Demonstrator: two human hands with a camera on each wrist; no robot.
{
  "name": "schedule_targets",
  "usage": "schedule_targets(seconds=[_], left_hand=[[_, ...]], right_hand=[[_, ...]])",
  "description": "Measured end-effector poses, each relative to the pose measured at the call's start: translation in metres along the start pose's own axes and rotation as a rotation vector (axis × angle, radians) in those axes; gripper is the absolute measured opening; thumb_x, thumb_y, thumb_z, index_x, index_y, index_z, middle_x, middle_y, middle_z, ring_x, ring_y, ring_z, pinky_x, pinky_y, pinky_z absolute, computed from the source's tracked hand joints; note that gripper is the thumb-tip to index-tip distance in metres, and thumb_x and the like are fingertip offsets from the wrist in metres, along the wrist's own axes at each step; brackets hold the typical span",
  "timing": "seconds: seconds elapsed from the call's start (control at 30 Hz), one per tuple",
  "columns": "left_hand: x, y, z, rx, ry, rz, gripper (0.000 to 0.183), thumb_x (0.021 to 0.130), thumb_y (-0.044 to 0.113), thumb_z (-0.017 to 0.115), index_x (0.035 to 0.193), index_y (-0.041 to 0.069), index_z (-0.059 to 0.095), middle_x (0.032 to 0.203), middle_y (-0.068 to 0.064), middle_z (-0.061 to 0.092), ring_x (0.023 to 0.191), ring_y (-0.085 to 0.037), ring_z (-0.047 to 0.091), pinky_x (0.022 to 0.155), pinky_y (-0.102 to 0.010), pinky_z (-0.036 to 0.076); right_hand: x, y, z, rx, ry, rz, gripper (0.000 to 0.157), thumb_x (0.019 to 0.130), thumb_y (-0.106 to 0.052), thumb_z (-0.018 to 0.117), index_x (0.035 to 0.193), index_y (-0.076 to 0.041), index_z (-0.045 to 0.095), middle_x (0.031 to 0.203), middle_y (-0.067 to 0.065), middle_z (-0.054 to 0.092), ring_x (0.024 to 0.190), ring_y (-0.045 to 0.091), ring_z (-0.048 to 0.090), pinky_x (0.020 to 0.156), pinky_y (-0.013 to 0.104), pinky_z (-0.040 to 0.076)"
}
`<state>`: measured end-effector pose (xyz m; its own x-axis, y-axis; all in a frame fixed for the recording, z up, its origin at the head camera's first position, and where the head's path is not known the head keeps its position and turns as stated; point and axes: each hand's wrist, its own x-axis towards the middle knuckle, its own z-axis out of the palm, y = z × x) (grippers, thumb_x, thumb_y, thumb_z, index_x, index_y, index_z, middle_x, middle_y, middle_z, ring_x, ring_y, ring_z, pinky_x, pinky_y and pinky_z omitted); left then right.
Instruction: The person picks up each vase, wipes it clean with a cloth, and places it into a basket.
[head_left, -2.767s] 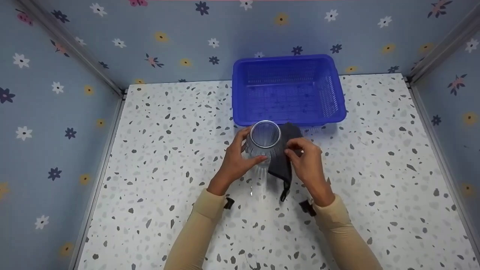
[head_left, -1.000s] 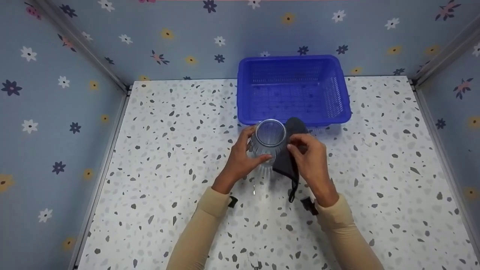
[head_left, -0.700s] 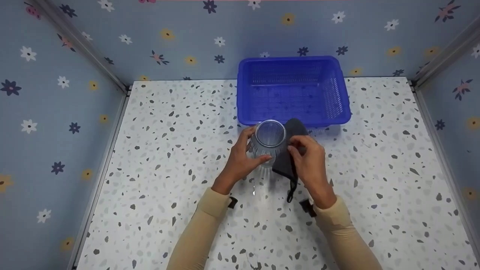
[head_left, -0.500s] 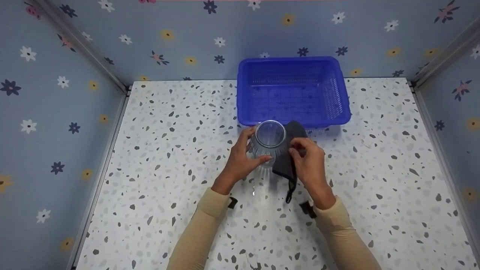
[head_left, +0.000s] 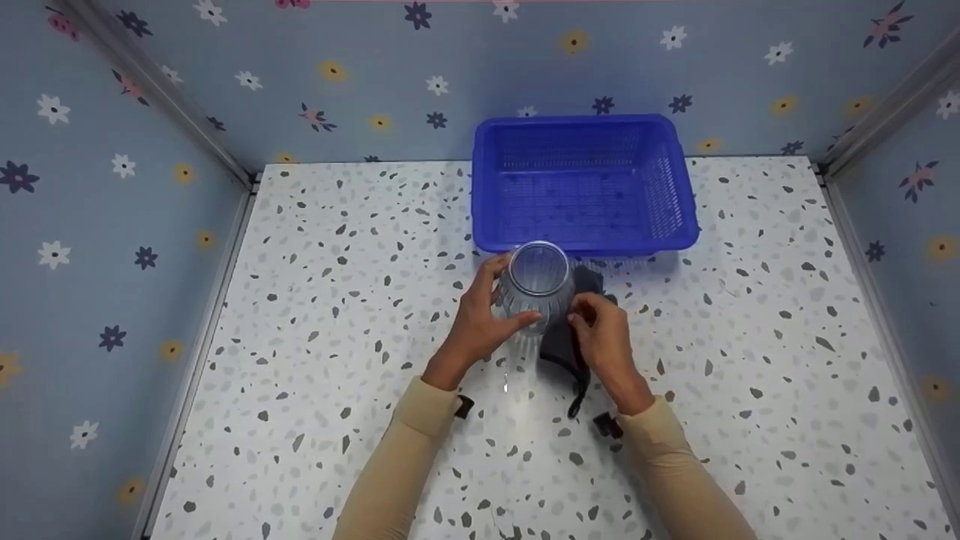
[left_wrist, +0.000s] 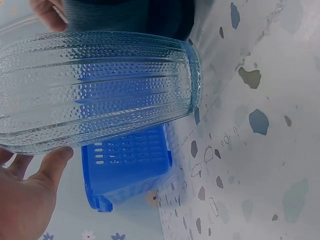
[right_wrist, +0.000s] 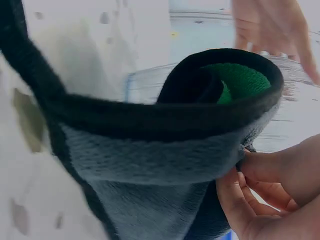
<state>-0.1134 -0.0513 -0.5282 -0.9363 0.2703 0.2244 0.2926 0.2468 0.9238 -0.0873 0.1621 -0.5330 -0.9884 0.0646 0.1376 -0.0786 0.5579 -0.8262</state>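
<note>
A clear ribbed glass jar point(head_left: 553, 306) stands upright, mouth up, in front of the basket. My left hand point(head_left: 480, 319) grips it from the left, thumb across the near side. In the left wrist view the textured jar point(left_wrist: 125, 90) has its thick base close to the tabletop; whether it touches, I cannot tell. My right hand point(head_left: 609, 341) pinches a dark grey cloth point(head_left: 559, 346) against the jar's right side. The right wrist view shows the cloth point(right_wrist: 150, 160) curled over, with black edging, a hanging loop and a green inner face point(right_wrist: 252, 82).
Behind the jar stands a blue plastic basket point(head_left: 484, 187) with slotted walls, near the back wall. The speckled white tabletop point(head_left: 337, 300) stretches to both sides. Flower-printed panels point(head_left: 262, 97) enclose the back, left and right.
My right hand has drawn slightly nearer and to the left. The cloth's far end, which stuck up by the basket, has come down and bunched beside the jar. My left hand stays put.
</note>
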Motion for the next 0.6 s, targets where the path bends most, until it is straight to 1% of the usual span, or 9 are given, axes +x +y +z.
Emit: schedule_targets(seconds=[0.17,0.3,0.43,0.6], left_hand=[[0.000,0.002,-0.001,0.011,-0.003,0.000,0.089,0.087,0.029,0.090,0.158,0.011,0.039,0.163,-0.010,0.042,0.144,-0.033,0.048,0.107,-0.051,0.052],[-0.001,0.003,0.000,0.006,-0.007,-0.001,0.089,0.087,0.029,0.090,0.158,0.012,0.039,0.164,-0.009,0.042,0.145,-0.033,0.047,0.109,-0.051,0.051],[-0.001,0.003,0.000,0.006,-0.005,0.007,0.088,0.087,0.027,0.090,0.157,0.012,0.039,0.164,-0.009,0.042,0.145,-0.034,0.048,0.109,-0.051,0.051],[-0.001,0.002,0.000,0.010,0.004,0.017,0.089,0.086,0.026,0.091,0.157,0.010,0.040,0.163,-0.010,0.043,0.144,-0.034,0.049,0.109,-0.050,0.051]], right_hand=[[0.002,0.013,0.008,-0.038,-0.058,0.015,0.010,0.092,0.014,0.070,0.097,0.006,0.072,0.091,0.020,0.072,0.086,0.033,0.068,0.077,0.044,0.053],[0.004,0.015,0.008,-0.044,-0.081,0.041,0.009,0.092,0.013,0.071,0.098,0.006,0.073,0.091,0.020,0.072,0.086,0.032,0.068,0.077,0.044,0.053],[0.004,0.004,-0.003,-0.002,-0.064,0.038,0.009,0.092,0.012,0.072,0.099,0.006,0.073,0.093,0.020,0.073,0.086,0.031,0.068,0.076,0.038,0.052],[0.004,-0.022,-0.023,0.074,-0.004,-0.010,0.009,0.093,0.013,0.071,0.098,0.006,0.072,0.094,0.020,0.073,0.085,0.029,0.068,0.072,0.025,0.050]])
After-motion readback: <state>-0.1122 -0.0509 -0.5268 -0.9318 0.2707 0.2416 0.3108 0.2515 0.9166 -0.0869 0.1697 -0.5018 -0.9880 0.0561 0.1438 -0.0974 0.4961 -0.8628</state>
